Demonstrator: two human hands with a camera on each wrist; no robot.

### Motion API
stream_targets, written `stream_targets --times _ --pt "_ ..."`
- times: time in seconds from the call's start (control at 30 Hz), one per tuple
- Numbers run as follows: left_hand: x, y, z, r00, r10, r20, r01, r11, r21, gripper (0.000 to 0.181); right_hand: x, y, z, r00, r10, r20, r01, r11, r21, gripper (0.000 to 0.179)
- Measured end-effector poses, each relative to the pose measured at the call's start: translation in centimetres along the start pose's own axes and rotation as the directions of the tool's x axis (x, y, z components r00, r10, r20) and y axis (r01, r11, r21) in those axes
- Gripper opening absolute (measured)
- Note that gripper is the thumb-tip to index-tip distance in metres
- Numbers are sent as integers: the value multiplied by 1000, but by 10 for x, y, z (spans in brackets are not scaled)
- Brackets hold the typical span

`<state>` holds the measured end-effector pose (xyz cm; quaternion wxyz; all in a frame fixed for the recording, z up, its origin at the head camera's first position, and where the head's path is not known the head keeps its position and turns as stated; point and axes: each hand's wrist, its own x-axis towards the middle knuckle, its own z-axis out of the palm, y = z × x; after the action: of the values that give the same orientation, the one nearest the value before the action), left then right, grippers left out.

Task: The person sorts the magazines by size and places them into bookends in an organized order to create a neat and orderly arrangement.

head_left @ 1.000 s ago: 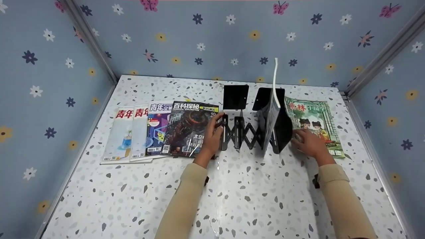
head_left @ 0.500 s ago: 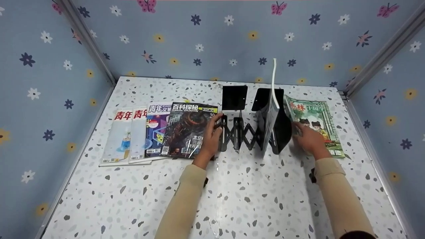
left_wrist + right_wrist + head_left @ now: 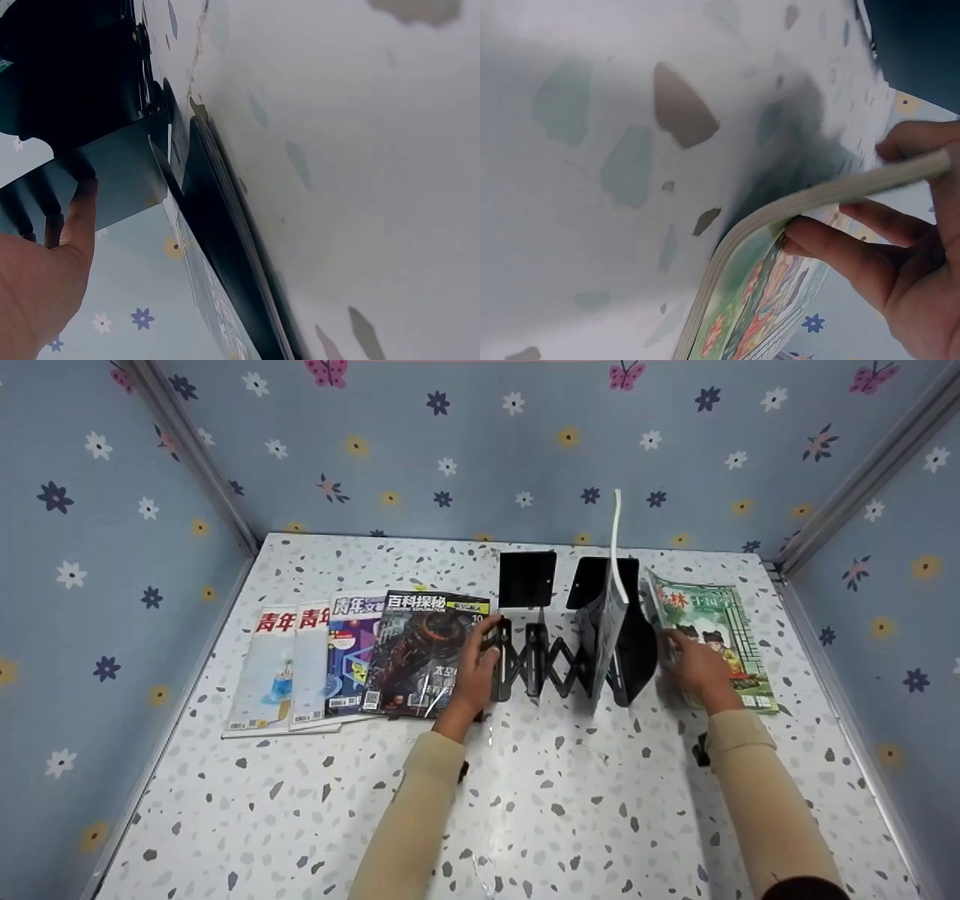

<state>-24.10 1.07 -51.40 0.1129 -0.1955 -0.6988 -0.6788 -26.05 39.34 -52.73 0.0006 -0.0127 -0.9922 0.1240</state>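
Observation:
A black expandable bookend [image 3: 534, 660] with crisscross arms stands mid-table, its base plates reaching back. One magazine [image 3: 611, 634] is upright in it, beside the right end plate. My left hand [image 3: 472, 679] is at the left end; in the left wrist view its extended fingertips touch the dark end plate [image 3: 124, 180]. Right of the bookend lies a green-covered magazine [image 3: 750, 637]. My right hand [image 3: 697, 671] holds its left edge. In the right wrist view that edge curves up off the table, between the thumb on one side and the fingers [image 3: 847, 255] on the cover side.
Left of the bookend several magazines overlap in a row: a dark-covered one [image 3: 420, 660] on top, a purple one [image 3: 349, 645] and pale ones [image 3: 262, 675] further left. Blue flowered panels [image 3: 480, 450] enclose the back and both sides of the speckled table [image 3: 570, 810].
My right hand has moved slightly up and left and has raised the left edge of the green magazine. The left hand stays at the bookend; the whole view shifts slightly.

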Motion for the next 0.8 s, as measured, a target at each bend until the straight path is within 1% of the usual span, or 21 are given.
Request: stream_targets --times 0.1,0.33,0.4,0.5,0.6,0.67,0.73,0.8 --pt "0 -1 0 1000 -13 -2 13 1000 -13 47 -1 0 0 1000 2 -15 -2 1000 24 49" --pt "2 -2 1 1000 -8 -18 8 1000 -17 49 -3 6 1 999 18 -48 -11 988 153 64" --pt "2 -1 2 1000 -5 -17 5 1000 -15 49 -4 8 1 997 24 -78 -8 982 191 67" --pt "2 -1 3 1000 -7 -13 7 1000 -1 48 -8 9 1 988 47 -147 -10 969 246 69" --pt "2 0 3 1000 -14 -14 14 1000 16 48 -14 9 2 972 99 -211 -34 955 294 72" --pt "2 1 3 1000 -19 -18 19 999 26 48 -19 7 2 957 135 -257 -46 945 325 73" --pt "1 1 2 999 -24 -23 24 999 31 48 -23 4 3 933 163 -320 -48 940 339 74" --pt "1 2 2 999 -27 -25 28 999 34 48 -27 1 3 901 180 -395 -37 938 344 74"
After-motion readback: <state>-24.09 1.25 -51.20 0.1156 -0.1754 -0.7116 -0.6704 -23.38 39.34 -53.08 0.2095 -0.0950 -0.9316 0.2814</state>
